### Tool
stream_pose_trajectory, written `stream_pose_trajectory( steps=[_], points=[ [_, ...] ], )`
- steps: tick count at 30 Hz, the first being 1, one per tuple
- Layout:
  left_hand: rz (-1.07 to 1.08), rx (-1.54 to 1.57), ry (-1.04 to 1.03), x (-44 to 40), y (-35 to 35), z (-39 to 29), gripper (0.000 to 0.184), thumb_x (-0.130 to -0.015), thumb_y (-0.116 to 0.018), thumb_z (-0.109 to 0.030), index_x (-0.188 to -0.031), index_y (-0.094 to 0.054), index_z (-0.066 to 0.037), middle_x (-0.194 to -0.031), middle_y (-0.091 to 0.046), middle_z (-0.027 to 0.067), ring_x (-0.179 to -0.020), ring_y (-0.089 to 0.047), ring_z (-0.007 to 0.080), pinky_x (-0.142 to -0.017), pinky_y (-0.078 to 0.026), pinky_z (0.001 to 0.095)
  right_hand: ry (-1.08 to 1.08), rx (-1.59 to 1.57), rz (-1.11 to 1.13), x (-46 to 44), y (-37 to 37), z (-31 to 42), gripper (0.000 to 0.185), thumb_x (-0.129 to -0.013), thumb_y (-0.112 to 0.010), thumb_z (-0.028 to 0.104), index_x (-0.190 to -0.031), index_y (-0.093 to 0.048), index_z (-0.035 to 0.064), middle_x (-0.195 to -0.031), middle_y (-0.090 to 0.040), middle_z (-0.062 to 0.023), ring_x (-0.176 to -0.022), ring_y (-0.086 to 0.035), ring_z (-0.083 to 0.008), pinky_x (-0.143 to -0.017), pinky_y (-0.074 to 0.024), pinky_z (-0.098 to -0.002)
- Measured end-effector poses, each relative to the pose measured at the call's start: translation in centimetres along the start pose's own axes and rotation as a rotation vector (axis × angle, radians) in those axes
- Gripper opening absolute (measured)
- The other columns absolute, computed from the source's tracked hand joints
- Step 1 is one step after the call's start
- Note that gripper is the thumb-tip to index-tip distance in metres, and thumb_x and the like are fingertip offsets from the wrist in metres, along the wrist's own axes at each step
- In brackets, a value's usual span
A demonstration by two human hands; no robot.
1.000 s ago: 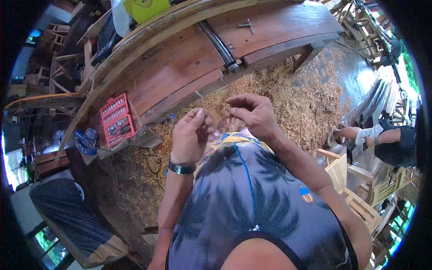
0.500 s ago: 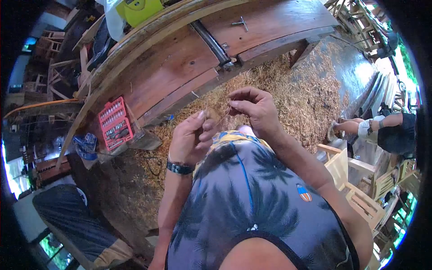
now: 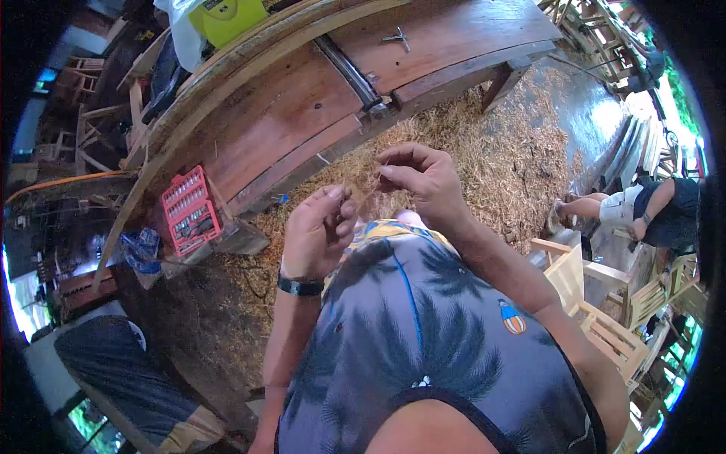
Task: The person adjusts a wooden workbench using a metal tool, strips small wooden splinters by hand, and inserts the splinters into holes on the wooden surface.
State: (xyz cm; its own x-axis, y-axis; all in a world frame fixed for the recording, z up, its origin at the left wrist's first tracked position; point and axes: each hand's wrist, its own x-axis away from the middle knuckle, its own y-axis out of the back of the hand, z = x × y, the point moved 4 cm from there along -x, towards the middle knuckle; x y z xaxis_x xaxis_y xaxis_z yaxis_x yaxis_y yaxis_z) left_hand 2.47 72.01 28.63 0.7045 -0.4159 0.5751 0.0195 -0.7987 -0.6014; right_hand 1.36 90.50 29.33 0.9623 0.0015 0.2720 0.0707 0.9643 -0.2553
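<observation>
In front of my waist, my left hand [image 3: 316,227] is closed, thumb against the index finger, with a dark band around its wrist. My right hand [image 3: 423,180] sits slightly higher and to the right, its thumb and fingertips pinched. Between the two hands a very thin strand [image 3: 376,185] shows faintly; it blends into the wood shavings behind, and its kind cannot be made out. The hands are a short gap apart and touch neither each other nor the bench.
Beyond my hands runs a wooden workbench [image 3: 265,113] with a metal vise bar [image 3: 348,72] and a T-shaped tool [image 3: 397,38]. A red socket set [image 3: 190,212] lies open at left. Shavings [image 3: 484,151] cover the floor. Another person [image 3: 643,212] is at right, near wooden frames [image 3: 612,333].
Both hands keep their pinched poses and shift only slightly. The view has moved a little, and the person at right has changed arm position.
</observation>
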Motion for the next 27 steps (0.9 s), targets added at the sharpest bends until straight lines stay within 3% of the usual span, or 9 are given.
stream_pose_trajectory(
  steps=[7, 16, 19, 27],
  points=[
    [-0.053, 0.025, 0.009, 0.1, 0.2, 0.1, 0.017, -0.098, -0.056, -0.025, -0.103, -0.054, -0.008, -0.078, -0.051, 0.0003, -0.059, -0.043, 0.0063, -0.040, -0.028, 0.0182, 0.008, 0.002, -0.028, 0.1, -0.1, 0.1, 0.016, -0.089, -0.067, 0.006, -0.101, -0.067, -0.0046, -0.088, -0.071, -0.0121, -0.077, -0.070, -0.0168, -0.070, -0.0578, -0.0280],
    [-0.132, -0.161, -0.052, -0.7, 0.4, 0.8, 0.016, -0.098, -0.055, -0.019, -0.102, -0.060, -0.005, -0.078, -0.057, 0.0012, -0.052, -0.045, 0.0072, -0.041, -0.032, 0.0199, 0.004, 0.129, -0.020, -0.1, 0.1, -0.8, 0.015, -0.089, -0.066, 0.006, -0.100, -0.068, -0.0054, -0.089, -0.072, -0.0116, -0.077, -0.070, -0.0161, -0.069, -0.0576, -0.0273],
    [-0.146, -0.036, -0.054, -0.5, -0.3, 0.6, 0.015, -0.098, -0.055, -0.016, -0.103, -0.060, -0.003, -0.077, -0.057, 0.0007, -0.052, -0.045, 0.0069, -0.041, -0.033, 0.0201, 0.050, 0.196, -0.025, 0.0, 0.2, -0.7, 0.016, -0.089, -0.066, 0.006, -0.101, -0.069, -0.0048, -0.088, -0.072, -0.0107, -0.077, -0.069, -0.0148, -0.069, -0.0566, -0.0268],
    [-0.115, -0.073, -0.090, -0.7, 0.0, 0.7, 0.020, -0.099, -0.055, -0.017, -0.109, -0.062, -0.001, -0.077, -0.058, 0.0013, -0.052, -0.046, 0.0068, -0.041, -0.034, 0.0197, 0.084, 0.228, -0.029, -0.4, 0.6, -1.1, 0.017, -0.088, -0.063, 0.000, -0.103, -0.071, -0.0032, -0.087, -0.072, -0.0097, -0.078, -0.068, -0.0130, -0.070, -0.0554, -0.0254]
  ],
)
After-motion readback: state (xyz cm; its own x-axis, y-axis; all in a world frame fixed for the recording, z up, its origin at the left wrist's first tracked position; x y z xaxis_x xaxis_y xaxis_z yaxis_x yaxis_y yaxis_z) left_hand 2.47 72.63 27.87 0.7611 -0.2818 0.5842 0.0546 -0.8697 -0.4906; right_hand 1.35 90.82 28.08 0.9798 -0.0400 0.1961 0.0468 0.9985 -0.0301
